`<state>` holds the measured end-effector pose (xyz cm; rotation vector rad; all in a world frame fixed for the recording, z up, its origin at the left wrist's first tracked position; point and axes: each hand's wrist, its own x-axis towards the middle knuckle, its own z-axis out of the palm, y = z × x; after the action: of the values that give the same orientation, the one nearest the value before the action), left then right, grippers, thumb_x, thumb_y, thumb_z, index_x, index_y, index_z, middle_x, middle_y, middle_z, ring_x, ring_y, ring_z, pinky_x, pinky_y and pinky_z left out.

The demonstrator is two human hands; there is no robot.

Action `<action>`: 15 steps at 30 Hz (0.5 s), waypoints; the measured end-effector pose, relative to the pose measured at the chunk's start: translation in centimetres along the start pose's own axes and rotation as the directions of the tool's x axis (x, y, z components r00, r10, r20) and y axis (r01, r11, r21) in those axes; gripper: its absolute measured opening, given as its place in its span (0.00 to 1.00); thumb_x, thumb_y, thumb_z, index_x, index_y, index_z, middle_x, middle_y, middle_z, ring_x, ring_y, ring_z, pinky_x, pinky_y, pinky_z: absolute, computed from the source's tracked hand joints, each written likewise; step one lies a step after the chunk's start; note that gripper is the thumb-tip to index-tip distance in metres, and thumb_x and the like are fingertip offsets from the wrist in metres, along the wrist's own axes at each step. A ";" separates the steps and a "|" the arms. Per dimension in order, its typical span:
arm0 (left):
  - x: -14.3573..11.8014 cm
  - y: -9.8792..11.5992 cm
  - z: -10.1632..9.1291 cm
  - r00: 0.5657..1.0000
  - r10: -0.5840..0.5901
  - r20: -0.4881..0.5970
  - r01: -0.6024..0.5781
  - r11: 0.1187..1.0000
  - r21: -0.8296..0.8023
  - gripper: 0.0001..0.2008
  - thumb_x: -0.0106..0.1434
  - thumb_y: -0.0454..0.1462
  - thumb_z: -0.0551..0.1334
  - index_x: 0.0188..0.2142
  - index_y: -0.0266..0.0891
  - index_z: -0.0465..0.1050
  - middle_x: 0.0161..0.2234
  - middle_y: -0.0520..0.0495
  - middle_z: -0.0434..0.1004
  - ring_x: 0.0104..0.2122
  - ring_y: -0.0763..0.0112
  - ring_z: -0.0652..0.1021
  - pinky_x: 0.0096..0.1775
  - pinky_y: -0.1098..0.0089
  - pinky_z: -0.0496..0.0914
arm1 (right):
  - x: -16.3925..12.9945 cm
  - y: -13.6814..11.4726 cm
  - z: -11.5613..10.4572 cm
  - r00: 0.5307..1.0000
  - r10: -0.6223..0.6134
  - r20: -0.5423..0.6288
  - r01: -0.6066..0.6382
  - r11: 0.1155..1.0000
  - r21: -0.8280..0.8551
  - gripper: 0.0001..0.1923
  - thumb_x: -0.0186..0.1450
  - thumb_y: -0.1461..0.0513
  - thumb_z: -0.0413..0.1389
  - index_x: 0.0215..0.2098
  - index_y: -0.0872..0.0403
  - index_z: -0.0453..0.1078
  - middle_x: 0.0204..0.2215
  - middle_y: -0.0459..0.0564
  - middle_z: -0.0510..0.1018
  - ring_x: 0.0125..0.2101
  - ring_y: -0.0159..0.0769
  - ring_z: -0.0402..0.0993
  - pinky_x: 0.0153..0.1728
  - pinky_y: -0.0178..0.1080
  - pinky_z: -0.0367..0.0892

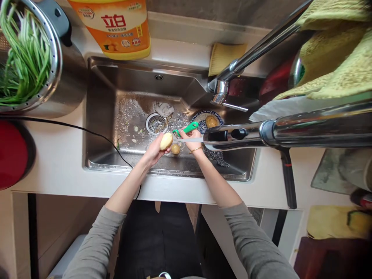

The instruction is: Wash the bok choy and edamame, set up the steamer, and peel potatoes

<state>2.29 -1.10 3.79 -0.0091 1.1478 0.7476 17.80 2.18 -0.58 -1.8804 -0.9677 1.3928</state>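
My left hand (155,150) is wrapped round a pale, peeled-looking potato (166,141) above the metal sink. Close to its right, my right hand (192,140) grips a green-handled peeler (191,127), with the peeler's head near the potato. Water streams from the faucet (232,135) between the hands, by the potato. Just below them a smaller potato (175,149) lies on the sink floor. In a blue-patterned bowl (198,116) to the right sits an unpeeled potato (213,121), partly behind the faucet.
Peel scraps lie around the drain (155,123) of the sink (100,116). A yellow detergent jug (124,53), a yellow sponge cloth (225,54) and a pot of green stalks (68,81) stand round it. A black cord (87,127) hangs over its left edge.
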 end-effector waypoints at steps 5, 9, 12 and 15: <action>1.5 -1.3 -0.2 0.996 0.000 -0.085 0.005 0.998 0.060 0.16 0.68 0.48 0.55 0.33 0.36 0.66 0.20 0.52 0.68 0.15 0.79 0.66 0.18 0.78 0.56 | -3.0 -1.0 1.4 0.998 0.032 0.047 -0.044 0.956 0.289 0.19 0.52 0.47 0.63 0.28 0.52 0.66 0.19 0.41 0.68 0.20 0.28 0.63 0.21 0.33 0.65; 1.8 -1.9 -0.3 0.995 0.012 -0.102 -0.001 0.995 0.100 0.14 0.68 0.47 0.55 0.35 0.37 0.65 0.20 0.54 0.66 0.15 0.80 0.66 0.18 0.79 0.57 | -4.2 -0.9 2.2 0.987 0.018 0.158 -0.057 0.967 0.247 0.19 0.53 0.46 0.61 0.26 0.53 0.68 0.19 0.42 0.68 0.21 0.29 0.65 0.22 0.33 0.67; 1.4 -1.6 -0.6 0.999 -0.010 -0.039 0.013 0.996 0.088 0.15 0.67 0.47 0.56 0.35 0.37 0.65 0.21 0.53 0.68 0.15 0.81 0.66 0.18 0.79 0.57 | -3.2 -0.1 2.1 0.986 -0.045 0.160 0.010 0.977 0.214 0.16 0.56 0.48 0.60 0.25 0.51 0.66 0.20 0.43 0.69 0.25 0.32 0.69 0.28 0.36 0.71; 0.4 -1.0 -1.1 0.998 -0.059 0.034 0.057 0.997 0.054 0.17 0.67 0.48 0.56 0.35 0.34 0.68 0.25 0.48 0.73 0.16 0.81 0.66 0.19 0.77 0.60 | -0.9 1.1 1.0 0.994 -0.096 0.059 0.089 0.989 0.116 0.14 0.58 0.52 0.59 0.24 0.51 0.63 0.20 0.44 0.69 0.27 0.36 0.70 0.34 0.42 0.73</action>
<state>1.97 -2.05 2.62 0.0154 1.1286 0.6632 16.88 0.84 -1.22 -1.6962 -0.9734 1.4298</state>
